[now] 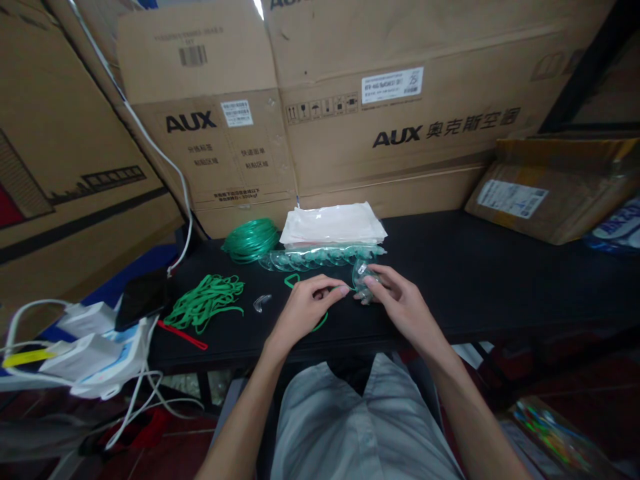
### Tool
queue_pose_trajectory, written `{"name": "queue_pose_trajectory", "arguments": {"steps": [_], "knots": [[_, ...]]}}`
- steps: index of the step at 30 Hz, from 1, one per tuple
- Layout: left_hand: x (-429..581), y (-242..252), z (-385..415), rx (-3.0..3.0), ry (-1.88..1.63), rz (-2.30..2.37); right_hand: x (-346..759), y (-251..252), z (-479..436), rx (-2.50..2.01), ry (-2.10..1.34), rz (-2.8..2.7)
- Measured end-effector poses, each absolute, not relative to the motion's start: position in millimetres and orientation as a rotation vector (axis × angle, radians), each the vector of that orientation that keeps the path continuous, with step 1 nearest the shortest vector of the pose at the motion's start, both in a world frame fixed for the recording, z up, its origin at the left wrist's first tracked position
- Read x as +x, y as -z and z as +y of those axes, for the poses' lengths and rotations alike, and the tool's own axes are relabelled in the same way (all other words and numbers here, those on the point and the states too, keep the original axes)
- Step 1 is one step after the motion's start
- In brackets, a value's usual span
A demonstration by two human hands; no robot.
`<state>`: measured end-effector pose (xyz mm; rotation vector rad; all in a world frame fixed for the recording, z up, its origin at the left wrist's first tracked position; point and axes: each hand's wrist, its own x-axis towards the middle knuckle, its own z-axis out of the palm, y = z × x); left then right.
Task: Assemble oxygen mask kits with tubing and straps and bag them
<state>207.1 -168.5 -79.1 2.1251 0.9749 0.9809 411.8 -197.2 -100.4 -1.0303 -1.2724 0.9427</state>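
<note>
My right hand (395, 293) is closed around a clear plastic face mask (361, 272) just above the black table. My left hand (313, 303) pinches a thin green strap (291, 280) close to the mask's side; the strap loops out behind and below the fingers. Where strap and mask meet is too small to make out. Behind the hands lies a row of nested clear masks (325, 258) with greenish parts. To the left are a heap of green straps (205, 300) and a small curved clear piece (261, 303).
A coil of green tubing (251, 240) and a stack of white packets (333, 225) sit at the back, before large cardboard boxes (330, 147). White chargers and cables (95, 347), a dark phone (141, 300) and a red cord (184, 335) lie left. A taped carton (550, 193) stands right.
</note>
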Motion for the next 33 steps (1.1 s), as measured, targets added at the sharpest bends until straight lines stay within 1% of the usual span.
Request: {"name": "queue_pose_trajectory", "arguments": {"steps": [22, 33], "knots": [[209.2, 77.6, -170.3, 2.145, -0.945, 0.941, 412.7, 99.8, -197.3, -0.986, -0.916, -1.300], [211.3, 77.7, -171.0, 2.131, -0.943, 0.848, 411.7, 100.8, -197.9, -1.021, -0.890, -1.342]]}}
